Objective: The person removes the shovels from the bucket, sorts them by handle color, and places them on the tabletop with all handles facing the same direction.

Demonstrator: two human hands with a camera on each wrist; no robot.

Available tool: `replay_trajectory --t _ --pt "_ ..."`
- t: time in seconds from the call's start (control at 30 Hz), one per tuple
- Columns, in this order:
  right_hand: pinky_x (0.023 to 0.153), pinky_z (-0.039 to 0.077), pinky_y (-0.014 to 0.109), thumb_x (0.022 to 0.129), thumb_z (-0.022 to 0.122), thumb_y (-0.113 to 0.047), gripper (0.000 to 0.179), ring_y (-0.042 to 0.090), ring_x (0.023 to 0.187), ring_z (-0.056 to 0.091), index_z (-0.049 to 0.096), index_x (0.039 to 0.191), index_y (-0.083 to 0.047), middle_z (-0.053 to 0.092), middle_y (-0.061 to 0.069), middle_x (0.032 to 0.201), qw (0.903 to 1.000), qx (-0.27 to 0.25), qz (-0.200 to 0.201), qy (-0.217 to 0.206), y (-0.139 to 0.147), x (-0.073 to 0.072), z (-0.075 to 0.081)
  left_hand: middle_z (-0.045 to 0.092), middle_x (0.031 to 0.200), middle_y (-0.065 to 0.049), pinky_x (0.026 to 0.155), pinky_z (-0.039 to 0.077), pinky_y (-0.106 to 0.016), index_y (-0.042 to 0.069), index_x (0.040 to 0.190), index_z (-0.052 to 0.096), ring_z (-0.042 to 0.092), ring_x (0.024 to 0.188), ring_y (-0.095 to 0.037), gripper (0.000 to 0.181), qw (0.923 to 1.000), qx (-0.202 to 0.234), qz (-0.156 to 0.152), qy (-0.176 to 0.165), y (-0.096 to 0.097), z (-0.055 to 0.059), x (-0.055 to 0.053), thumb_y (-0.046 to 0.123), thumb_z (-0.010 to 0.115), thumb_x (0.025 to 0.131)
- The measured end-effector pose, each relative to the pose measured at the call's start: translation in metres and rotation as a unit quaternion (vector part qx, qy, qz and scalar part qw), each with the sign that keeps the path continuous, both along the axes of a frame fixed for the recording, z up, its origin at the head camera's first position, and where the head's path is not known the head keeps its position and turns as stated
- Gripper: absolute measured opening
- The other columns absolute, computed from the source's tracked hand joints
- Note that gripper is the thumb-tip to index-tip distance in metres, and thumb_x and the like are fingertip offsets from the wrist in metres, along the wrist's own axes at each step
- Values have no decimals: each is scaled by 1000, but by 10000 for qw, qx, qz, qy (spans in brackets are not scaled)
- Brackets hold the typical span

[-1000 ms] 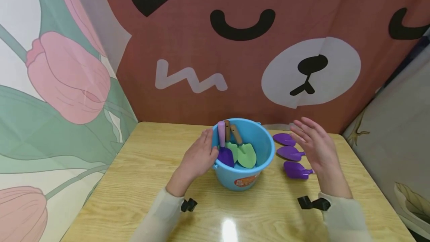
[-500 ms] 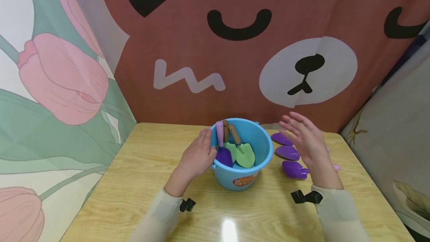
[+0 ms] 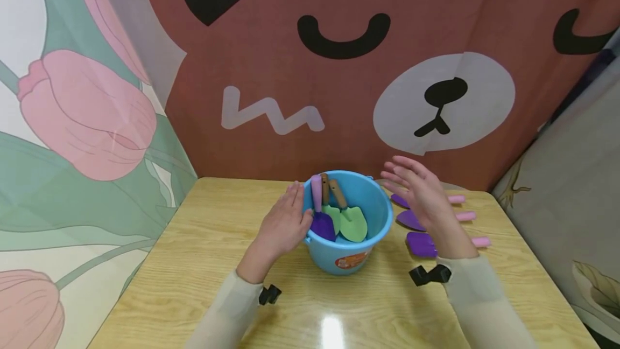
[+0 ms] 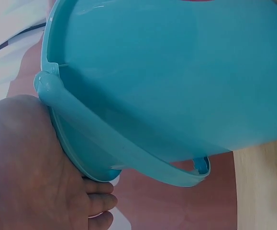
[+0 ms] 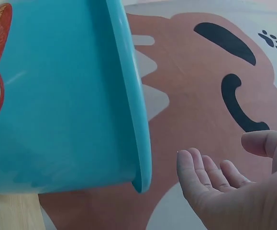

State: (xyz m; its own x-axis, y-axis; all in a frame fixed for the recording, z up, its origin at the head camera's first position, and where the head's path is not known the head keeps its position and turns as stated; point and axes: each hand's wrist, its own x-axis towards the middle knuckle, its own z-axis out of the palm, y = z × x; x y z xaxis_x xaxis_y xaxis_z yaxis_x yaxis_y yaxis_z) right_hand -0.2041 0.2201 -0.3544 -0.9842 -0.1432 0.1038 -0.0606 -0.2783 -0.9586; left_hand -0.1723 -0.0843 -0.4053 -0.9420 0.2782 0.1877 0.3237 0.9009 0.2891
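A blue bucket [image 3: 346, 257] stands upright on the table, holding a purple shovel [image 3: 323, 225] with a lilac handle and two green trowels [image 3: 353, 224] with brown handles. My left hand [image 3: 283, 225] lies along the bucket's left rim, fingers straight. In the left wrist view, the palm is right at the rim beside the lowered bucket handle [image 4: 124, 143]. My right hand [image 3: 421, 193] hovers to the right of the bucket, fingers loosely extended and holding nothing. In the right wrist view, a gap shows between its fingers [image 5: 191, 167] and the bucket rim.
To the right of the bucket, three purple shovels [image 3: 420, 245] with pink handles lie in a column, partly hidden by my right hand. A curtain with a bear face [image 3: 271, 149] hangs behind the wooden table [image 3: 232, 203]. Flower-print cloth [image 3: 97, 203] covers the left side.
My right hand has moved left, from over the shovels toward the bucket, uncovering their pink handles. My left hand stays at the rim. The view has shifted slightly.
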Motion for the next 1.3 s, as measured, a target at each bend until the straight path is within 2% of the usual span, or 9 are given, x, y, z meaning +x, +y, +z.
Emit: replay_trajectory --t 0.23,0.47,0.73,0.9,1.07,1.3 --pt "101 53 35 102 61 -23 36 24 122 63 52 135 -13 63 2 129 9995 278 112 -58 -10 -6 3 14 169 -15 127 15 -43 0 160 19 11 157 -29 66 9999 -101 49 30 2 1 1 37 34 108" --pt "101 53 36 102 62 -24 36 24 120 63 53 135 -14 60 8 135 9989 401 124 -230 -18 -12 5 15 169 -14 127 14 -41 1 160 19 8 157 -25 64 9999 -149 15 49 2 3 2 37 31 110" --pt "101 53 36 102 62 -28 56 29 130 58 42 150 -6 51 17 146 9951 933 102 -309 -26 -17 6 18 168 -16 126 18 -42 -1 160 22 13 156 -27 64 9996 -279 21 87 2 5 2 37 30 109" --pt "102 52 38 102 62 -28 56 34 132 56 42 150 -6 50 18 146 9929 1146 166 -273 -32 -19 9 17 168 -15 126 17 -41 -1 160 21 12 156 -26 64 9998 -213 18 36 2 5 2 36 31 108" --pt "103 52 42 103 60 -27 52 36 133 55 44 148 -7 52 15 143 9883 1489 273 -189 -40 -22 12 16 168 -15 127 16 -41 0 160 20 11 157 -26 65 9998 -208 29 7 2 4 1 38 30 108" --pt "107 48 51 104 57 -25 49 38 133 54 45 147 -6 51 19 146 9777 2024 533 -154 -51 -22 14 17 168 -15 126 17 -41 0 160 20 11 156 -25 65 9998 -204 24 -11 1 3 0 36 33 108"
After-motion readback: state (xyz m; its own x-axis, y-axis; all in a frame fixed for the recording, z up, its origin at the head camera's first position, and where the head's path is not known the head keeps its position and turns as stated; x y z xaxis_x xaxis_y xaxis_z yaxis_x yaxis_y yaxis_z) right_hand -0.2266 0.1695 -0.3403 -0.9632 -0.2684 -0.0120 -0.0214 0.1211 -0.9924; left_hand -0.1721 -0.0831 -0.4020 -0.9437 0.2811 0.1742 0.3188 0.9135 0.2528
